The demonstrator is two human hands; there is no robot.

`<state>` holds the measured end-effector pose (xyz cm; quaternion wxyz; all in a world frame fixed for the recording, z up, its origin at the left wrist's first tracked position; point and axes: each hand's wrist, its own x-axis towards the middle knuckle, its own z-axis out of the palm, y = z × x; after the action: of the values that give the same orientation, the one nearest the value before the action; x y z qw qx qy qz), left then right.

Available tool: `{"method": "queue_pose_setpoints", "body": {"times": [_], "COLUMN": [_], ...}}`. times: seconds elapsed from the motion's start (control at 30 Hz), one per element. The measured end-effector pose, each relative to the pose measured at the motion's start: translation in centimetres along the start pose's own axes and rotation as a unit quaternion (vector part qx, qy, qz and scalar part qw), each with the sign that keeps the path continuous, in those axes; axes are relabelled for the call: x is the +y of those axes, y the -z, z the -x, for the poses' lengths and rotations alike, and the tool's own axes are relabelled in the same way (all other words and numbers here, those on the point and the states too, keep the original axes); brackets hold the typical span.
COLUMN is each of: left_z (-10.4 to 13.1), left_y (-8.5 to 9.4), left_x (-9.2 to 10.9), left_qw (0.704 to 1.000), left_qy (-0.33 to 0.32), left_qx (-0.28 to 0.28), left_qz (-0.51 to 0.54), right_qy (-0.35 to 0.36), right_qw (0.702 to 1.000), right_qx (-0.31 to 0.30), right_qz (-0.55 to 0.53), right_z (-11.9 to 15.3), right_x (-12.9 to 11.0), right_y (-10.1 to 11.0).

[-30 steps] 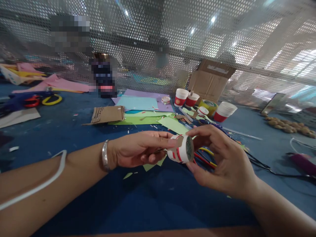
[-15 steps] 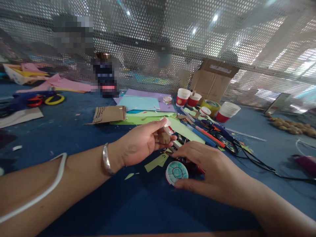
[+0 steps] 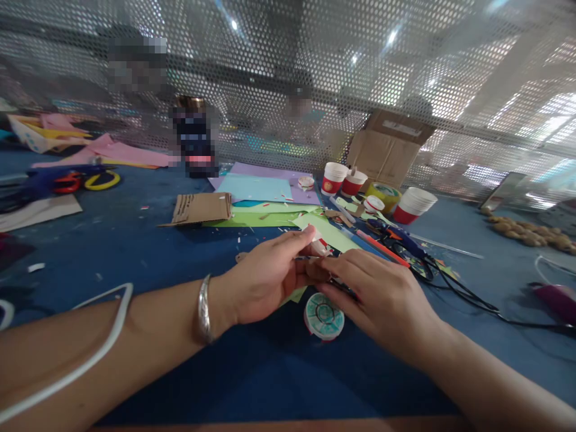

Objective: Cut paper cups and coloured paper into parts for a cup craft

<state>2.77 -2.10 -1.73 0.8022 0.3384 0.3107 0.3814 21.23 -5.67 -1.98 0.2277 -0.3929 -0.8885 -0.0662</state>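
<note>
A dark blue tabletop [image 3: 252, 372] runs back to a grey perforated metal screen [image 3: 252, 102], through which bright lights and blurred shapes show. Near the table's front lies a squat round piece with a green-and-white top [image 3: 324, 315], a dark ring marked on it, flat on the blue surface just beside the right hand [image 3: 382, 294].

The left hand [image 3: 265, 273], with a silver bangle [image 3: 204, 309] at its wrist, holds a small white-and-red paper piece [image 3: 320, 245] between thumb and fingers. The right hand's fingers are drawn narrow and meet the left fingertips below that piece; whether they grip anything cannot be told.

Behind the hands spread light green paper sheets [image 3: 270, 219], a pale blue paper sheet [image 3: 256, 187] and a purple paper sheet [image 3: 270, 170], with a brown corrugated cardboard piece [image 3: 204, 207] beside them to the left. Further right stand red-and-white paper cups [image 3: 333, 179], a yellow tape roll [image 3: 384, 195] and, against the screen, a brown cardboard box [image 3: 382, 150]. A blue glue gun [image 3: 402, 237] trails its black cable rightward. Pink paper [image 3: 121, 151] and yellow-handled scissors [image 3: 102, 181] occupy the far left.
</note>
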Motion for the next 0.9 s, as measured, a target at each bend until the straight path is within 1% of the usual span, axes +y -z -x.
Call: {"method": "queue_pose_setpoints", "body": {"times": [0.1,0.17,0.23,0.3,0.37,0.43,0.47,0.53,0.63,0.7,0.9], "left_z": [0.0,-0.1,-0.1,-0.1,0.0,0.1,0.1,0.2,0.1,0.0,-0.1], "left_y": [-0.2,-0.2,0.0,0.2,0.3,0.3,0.2,0.2,0.3,0.4,0.6], "left_x": [0.1,0.3,0.6,0.7,0.7,0.7,0.7,0.6,0.7,0.8,0.8], "left_qw": [1.0,1.0,1.0,1.0,0.998,0.997,0.996,0.995,0.993,0.991,0.993], "left_qy": [0.005,0.004,-0.004,0.001,0.027,0.055,0.063,0.068,0.071,0.074,0.077], "left_qx": [0.008,0.005,-0.01,-0.031,-0.05,-0.06,-0.064,-0.073,-0.097,-0.107,-0.086], "left_qz": [0.011,0.005,-0.001,0.003,0.008,0.007,0.004,0.0,-0.002,-0.007,-0.006], "right_qy": [0.039,0.04,0.002,-0.069,-0.128,-0.145,-0.133,-0.088,-0.023,-0.01,-0.012], "right_qw": [0.998,0.994,0.989,0.981,0.97,0.965,0.967,0.976,0.99,0.994,0.997], "right_qx": [0.046,0.092,0.137,0.173,0.194,0.204,0.204,0.189,0.131,0.095,0.053], "right_qz": [-0.014,-0.036,-0.05,-0.06,-0.074,-0.079,-0.076,-0.061,-0.05,-0.049,-0.046], "right_z": [0.0,0.2,0.3,0.5,0.5,0.5,0.4,0.5,0.5,0.6,0.5], "right_x": [-0.3,-0.6,-0.8,-0.7,-0.3,0.3,0.6,1.0,1.3,1.4,1.5], "right_y": [0.5,1.1,1.8,2.2,2.2,2.0,1.9,1.7,1.6,1.7,1.9]}}
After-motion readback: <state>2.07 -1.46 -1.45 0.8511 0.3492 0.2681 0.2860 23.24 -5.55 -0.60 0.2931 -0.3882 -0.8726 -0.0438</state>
